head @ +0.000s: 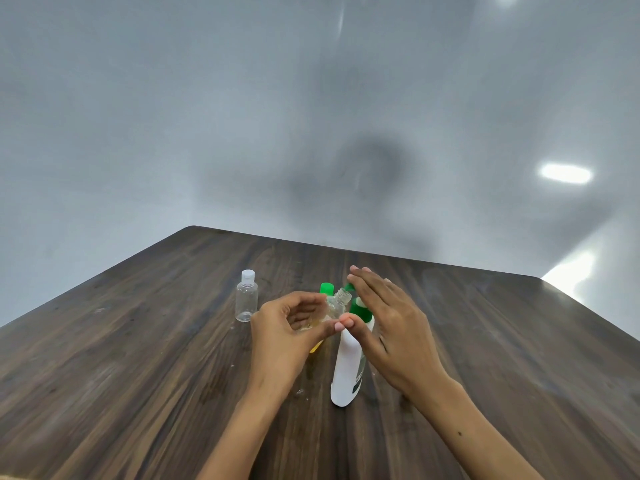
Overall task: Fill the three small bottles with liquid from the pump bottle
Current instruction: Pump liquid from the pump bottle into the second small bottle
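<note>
On the dark wooden desk (138, 358) stands the white pump bottle (347, 368). The right hand (391, 327) lies flat-fingered on its green pump (358, 306). The left hand (289, 336) grips an uncapped small bottle (337, 303), tilted at the nozzle. A capped clear bottle (246, 301) stands apart, left.

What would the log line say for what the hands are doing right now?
left hand holds open small bottle tilted at nozzle | right hand flat on pump bottle | capped bottle waits

Wooden table (138, 358) bearing a capped clear bottle (246, 301) (upright), a white pump bottle (347, 368), and a green-capped bottle (326, 289).
</note>
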The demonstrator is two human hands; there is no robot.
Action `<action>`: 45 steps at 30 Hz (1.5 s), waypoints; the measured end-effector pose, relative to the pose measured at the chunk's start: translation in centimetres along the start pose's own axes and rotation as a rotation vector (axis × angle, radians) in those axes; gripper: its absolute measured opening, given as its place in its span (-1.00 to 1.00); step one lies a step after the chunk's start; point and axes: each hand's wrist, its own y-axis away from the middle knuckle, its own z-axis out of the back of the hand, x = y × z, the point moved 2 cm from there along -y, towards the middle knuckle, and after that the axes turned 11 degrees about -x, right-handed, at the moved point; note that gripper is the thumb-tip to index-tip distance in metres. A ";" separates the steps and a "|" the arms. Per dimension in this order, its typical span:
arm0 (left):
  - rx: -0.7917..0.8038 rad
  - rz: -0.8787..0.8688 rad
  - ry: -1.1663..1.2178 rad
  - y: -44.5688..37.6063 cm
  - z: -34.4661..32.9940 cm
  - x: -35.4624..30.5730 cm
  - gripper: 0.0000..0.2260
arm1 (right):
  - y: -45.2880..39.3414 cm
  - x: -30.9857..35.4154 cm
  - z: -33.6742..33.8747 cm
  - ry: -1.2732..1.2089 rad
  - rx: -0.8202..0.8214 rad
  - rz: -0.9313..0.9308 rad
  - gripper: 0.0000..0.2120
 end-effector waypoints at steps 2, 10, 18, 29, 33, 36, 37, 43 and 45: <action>-0.003 -0.004 0.002 0.0 0.0 0.0 -0.55 | 0.2 0.1 0.0 0.003 -0.011 -0.010 -0.25; -0.006 0.001 -0.021 0.0 -0.2 0.3 -0.61 | 0.4 -0.1 -0.2 0.021 0.017 0.015 -0.27; -0.026 -0.001 -0.055 -0.3 0.1 0.9 -0.66 | 0.3 -0.6 -0.2 0.039 0.059 0.038 -0.27; -0.032 0.007 -0.046 -0.2 0.0 0.6 -0.63 | 0.3 -0.3 0.1 0.009 0.046 0.018 -0.25; -0.022 0.007 -0.041 -0.1 0.0 0.6 -0.60 | -0.1 -0.3 0.4 -0.004 0.057 0.037 -0.27; -0.021 0.011 -0.023 0.0 0.1 0.5 -0.59 | -0.3 -0.3 0.6 -0.002 0.065 0.045 -0.26; -0.023 0.010 -0.020 0.0 0.1 0.5 -0.58 | -0.3 -0.3 0.5 0.006 0.065 0.042 -0.26; -0.044 -0.009 -0.048 -0.2 0.1 0.5 -0.69 | -0.2 -0.1 0.4 0.007 0.078 0.033 -0.25; -0.036 -0.015 -0.045 -0.2 0.1 0.4 -0.68 | -0.3 -0.2 0.6 0.001 0.077 0.042 -0.24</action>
